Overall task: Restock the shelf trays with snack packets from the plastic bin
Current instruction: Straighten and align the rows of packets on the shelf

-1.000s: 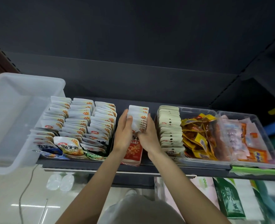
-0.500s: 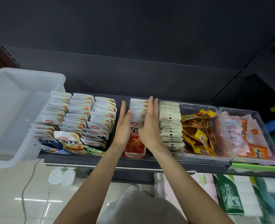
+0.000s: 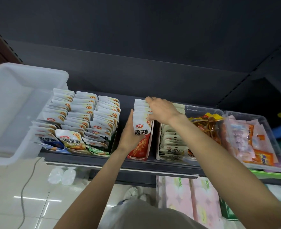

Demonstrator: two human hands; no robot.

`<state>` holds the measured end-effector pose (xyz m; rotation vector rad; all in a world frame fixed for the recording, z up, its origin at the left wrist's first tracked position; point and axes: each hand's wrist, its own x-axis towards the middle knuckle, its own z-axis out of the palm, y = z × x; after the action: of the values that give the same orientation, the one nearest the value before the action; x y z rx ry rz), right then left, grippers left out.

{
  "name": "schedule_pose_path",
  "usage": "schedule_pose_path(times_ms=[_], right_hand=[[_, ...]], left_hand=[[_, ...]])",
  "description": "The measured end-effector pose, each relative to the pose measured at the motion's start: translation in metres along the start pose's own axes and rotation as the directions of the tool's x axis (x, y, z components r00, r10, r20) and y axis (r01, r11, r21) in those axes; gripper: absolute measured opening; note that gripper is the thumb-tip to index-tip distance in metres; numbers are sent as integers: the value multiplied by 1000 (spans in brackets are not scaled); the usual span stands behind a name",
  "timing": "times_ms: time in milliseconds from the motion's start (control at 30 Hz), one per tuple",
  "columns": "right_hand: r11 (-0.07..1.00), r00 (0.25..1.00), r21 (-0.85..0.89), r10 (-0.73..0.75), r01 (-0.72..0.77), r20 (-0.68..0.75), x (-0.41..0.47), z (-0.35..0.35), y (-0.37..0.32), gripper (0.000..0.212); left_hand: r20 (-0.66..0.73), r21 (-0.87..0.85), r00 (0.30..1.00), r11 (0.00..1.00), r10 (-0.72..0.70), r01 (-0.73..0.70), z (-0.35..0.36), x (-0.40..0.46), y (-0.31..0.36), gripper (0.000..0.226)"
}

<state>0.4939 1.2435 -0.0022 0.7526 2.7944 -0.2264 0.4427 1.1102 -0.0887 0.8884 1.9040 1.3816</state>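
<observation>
A row of white-and-red snack packets (image 3: 142,128) stands in a narrow red tray (image 3: 148,146) at the middle of the dark shelf. My left hand (image 3: 129,133) lies flat against the row's left side, fingers pointing to the back. My right hand (image 3: 162,109) reaches over the row, its fingers spread on the packets' tops near the back. Neither hand lifts a packet. The white plastic bin (image 3: 20,113) sits at the left end of the shelf, overhanging the front edge; only bare plastic shows inside it.
Left of the red tray, a tray (image 3: 115,129) holds three full rows of white packets. To the right are a tray of pale packets (image 3: 171,142), a clear box of yellow-orange snacks (image 3: 207,126) and one of pink packets (image 3: 252,138). Tissue packs (image 3: 186,195) sit below.
My right hand has moved from the row's right side up onto the packets' tops at the back. My left hand stays on the left side.
</observation>
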Motion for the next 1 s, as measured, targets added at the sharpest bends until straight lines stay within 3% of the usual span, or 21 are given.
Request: schedule_pose_path(times_ms=[133, 200, 300, 400, 500, 667, 767, 833, 1000], right_hand=[[964, 998, 263, 51, -41, -32, -14, -4, 0, 91], [876, 984, 467, 165, -118, -61, -24, -1, -6, 88], [675, 963, 709, 268, -206, 24, -36, 19, -22, 89], [578, 948, 788, 318, -211, 20, -35, 42, -33, 81], [636, 938, 757, 333, -151, -93, -32, 51, -35, 73], [686, 948, 720, 290, -109, -132, -36, 46, -32, 76], [882, 884, 468, 262, -57, -388, -39, 39, -29, 57], [973, 839, 230, 151, -31, -523, -32, 33, -22, 39], [995, 907, -96, -29, -12, -420, -13, 12, -15, 25]], left_hand=[[-2, -50, 996, 995, -86, 86, -1, -2, -6, 100], [12, -151, 994, 982, -111, 112, -4, -2, -6, 97], [36, -305, 987, 939, -155, 158, -6, 1, 6, 87], [53, -237, 996, 968, -77, 88, -2, 1, 13, 83], [35, -166, 999, 986, -14, 20, -2, 2, 11, 85], [0, -156, 1000, 988, -7, 7, -8, 4, 5, 78], [-47, -186, 998, 982, -33, 24, -12, 4, 1, 69], [-74, -216, 996, 976, -55, 38, -14, 5, 3, 64], [-73, -236, 993, 969, -89, 69, -14, 8, 5, 62]])
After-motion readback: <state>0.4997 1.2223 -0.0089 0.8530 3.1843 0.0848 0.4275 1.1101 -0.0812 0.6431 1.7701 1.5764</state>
